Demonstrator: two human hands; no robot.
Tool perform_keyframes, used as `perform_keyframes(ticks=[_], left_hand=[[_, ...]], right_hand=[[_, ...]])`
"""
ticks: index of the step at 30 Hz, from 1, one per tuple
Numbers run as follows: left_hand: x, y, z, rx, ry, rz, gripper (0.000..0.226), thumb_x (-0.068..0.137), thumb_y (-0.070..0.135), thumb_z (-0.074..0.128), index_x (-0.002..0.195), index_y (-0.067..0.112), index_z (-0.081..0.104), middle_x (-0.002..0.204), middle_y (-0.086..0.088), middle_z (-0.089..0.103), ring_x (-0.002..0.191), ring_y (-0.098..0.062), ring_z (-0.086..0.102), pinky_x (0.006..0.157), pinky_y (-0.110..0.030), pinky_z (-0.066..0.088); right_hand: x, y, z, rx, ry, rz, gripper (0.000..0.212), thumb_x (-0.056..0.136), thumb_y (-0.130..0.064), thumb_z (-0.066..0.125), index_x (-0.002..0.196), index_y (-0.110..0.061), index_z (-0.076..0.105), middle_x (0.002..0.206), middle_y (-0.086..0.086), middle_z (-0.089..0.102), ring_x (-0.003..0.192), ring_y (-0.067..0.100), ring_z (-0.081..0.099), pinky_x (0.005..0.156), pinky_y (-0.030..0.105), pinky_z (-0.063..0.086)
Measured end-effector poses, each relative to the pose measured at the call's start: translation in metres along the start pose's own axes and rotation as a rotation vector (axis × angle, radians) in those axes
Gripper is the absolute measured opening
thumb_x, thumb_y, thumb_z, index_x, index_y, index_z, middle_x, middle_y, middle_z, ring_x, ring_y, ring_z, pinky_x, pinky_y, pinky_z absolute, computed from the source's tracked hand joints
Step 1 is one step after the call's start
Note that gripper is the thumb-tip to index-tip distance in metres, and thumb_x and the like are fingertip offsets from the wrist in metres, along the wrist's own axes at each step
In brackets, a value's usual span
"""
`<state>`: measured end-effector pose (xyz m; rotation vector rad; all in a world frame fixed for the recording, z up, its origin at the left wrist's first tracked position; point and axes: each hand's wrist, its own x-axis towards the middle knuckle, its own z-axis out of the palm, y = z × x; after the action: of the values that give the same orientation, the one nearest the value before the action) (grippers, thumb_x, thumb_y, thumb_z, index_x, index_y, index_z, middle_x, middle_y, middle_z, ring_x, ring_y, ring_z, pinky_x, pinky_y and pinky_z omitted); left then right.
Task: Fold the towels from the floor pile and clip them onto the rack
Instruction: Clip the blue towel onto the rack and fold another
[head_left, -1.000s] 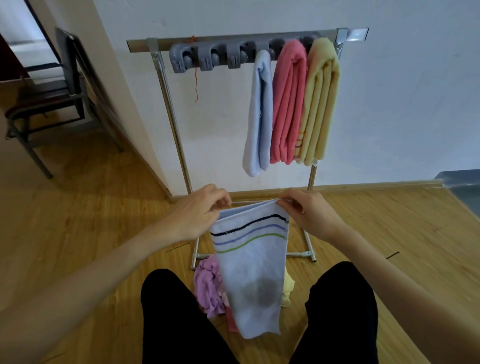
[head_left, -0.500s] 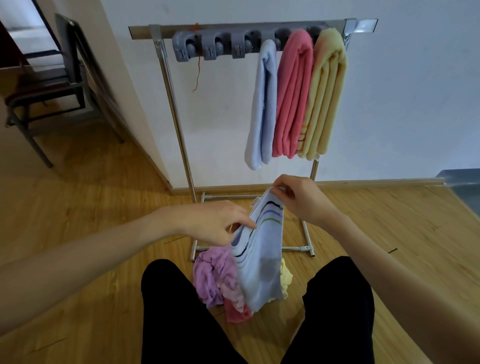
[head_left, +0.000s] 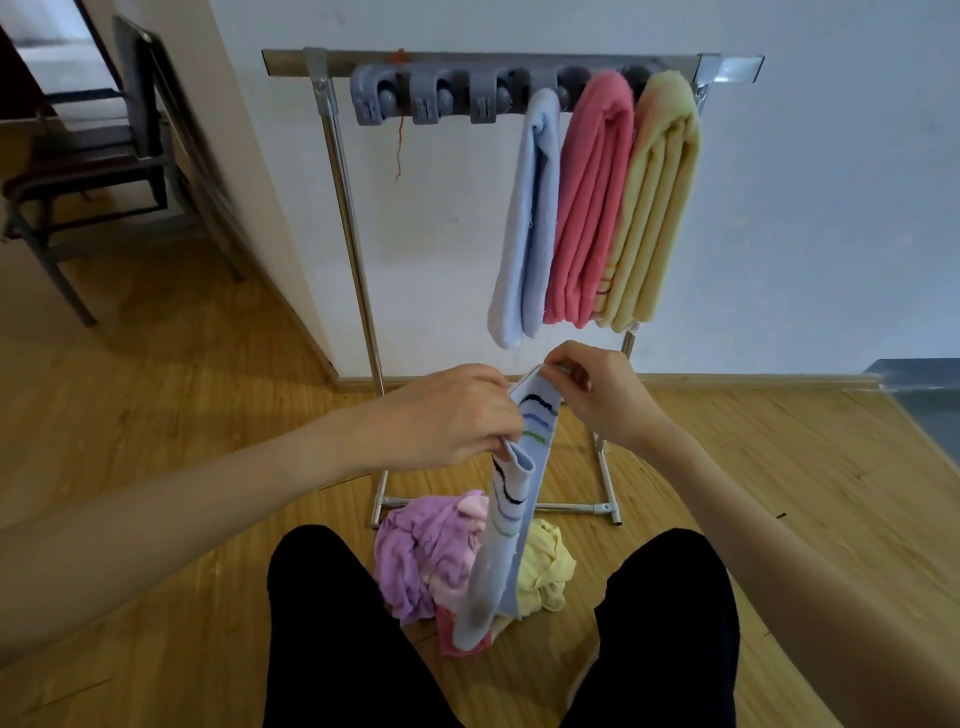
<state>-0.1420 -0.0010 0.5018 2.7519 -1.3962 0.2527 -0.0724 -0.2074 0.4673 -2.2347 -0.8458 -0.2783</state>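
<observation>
A pale blue towel (head_left: 511, 525) with black, purple and green stripes hangs folded lengthwise between my hands. My right hand (head_left: 597, 389) pinches its top corner. My left hand (head_left: 452, 415) pinches the fold a little lower, on the left. Its bottom end hangs over the floor pile (head_left: 426, 556) of purple, pink and yellow towels between my knees. Ahead stands the metal rack (head_left: 343, 208) with a grey clip strip (head_left: 436, 96). A light blue towel (head_left: 524, 218), a pink towel (head_left: 587, 197) and a yellow towel (head_left: 654, 197) hang clipped at its right end.
Three grey clips on the left of the strip hold nothing. A red thread (head_left: 400, 119) dangles from the bar. A dark metal chair (head_left: 88, 171) stands at the far left by a wall corner. The floor is wood, with a grey step (head_left: 924, 395) at the right.
The towel was spread wide between both hands; my left hand has brought its side across, so it now hangs as a narrow folded strip. Both hands have drawn closer together.
</observation>
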Motion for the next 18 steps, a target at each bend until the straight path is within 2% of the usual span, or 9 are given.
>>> perform_keyframes(ticks=[3,7,13,18], left_hand=[[-0.001,-0.005,0.001,0.134,0.096,-0.094,0.029,0.094,0.034,0.037,0.087,0.02,0.061,0.076,0.007,0.062,0.073,-0.014,0.056,0.081,-0.031,0.038],[0.006,-0.009,0.001,0.167,0.22,-0.171,0.029,0.096,0.033,0.038,0.082,0.017,0.059,0.069,0.004,0.058,0.064,-0.018,0.053,0.065,-0.032,0.036],[0.008,-0.008,0.005,0.102,0.316,-0.245,0.04,0.1,0.037,0.031,0.094,0.016,0.065,0.071,0.001,0.061,0.065,-0.018,0.053,0.064,-0.03,0.036],[0.009,-0.008,0.007,0.074,0.325,-0.278,0.041,0.099,0.038,0.032,0.095,0.014,0.066,0.072,0.0,0.064,0.065,-0.019,0.056,0.063,-0.031,0.038]], right_hand=[[0.001,-0.003,-0.003,0.054,-0.015,0.002,0.011,0.092,-0.017,0.06,0.09,-0.007,0.064,0.073,0.002,0.064,0.061,0.009,0.053,0.059,0.018,0.043],[0.002,-0.012,-0.005,0.138,-0.034,-0.023,0.013,0.091,-0.018,0.062,0.087,-0.006,0.065,0.07,0.002,0.064,0.061,0.009,0.054,0.057,0.016,0.043],[0.003,-0.017,-0.012,0.403,-0.102,0.096,0.014,0.089,-0.014,0.065,0.089,0.0,0.067,0.071,0.014,0.068,0.057,0.015,0.063,0.059,0.025,0.054],[0.001,-0.012,-0.02,0.473,-0.233,0.103,0.011,0.091,-0.001,0.059,0.098,0.001,0.066,0.076,0.007,0.067,0.065,0.01,0.062,0.066,0.022,0.052]])
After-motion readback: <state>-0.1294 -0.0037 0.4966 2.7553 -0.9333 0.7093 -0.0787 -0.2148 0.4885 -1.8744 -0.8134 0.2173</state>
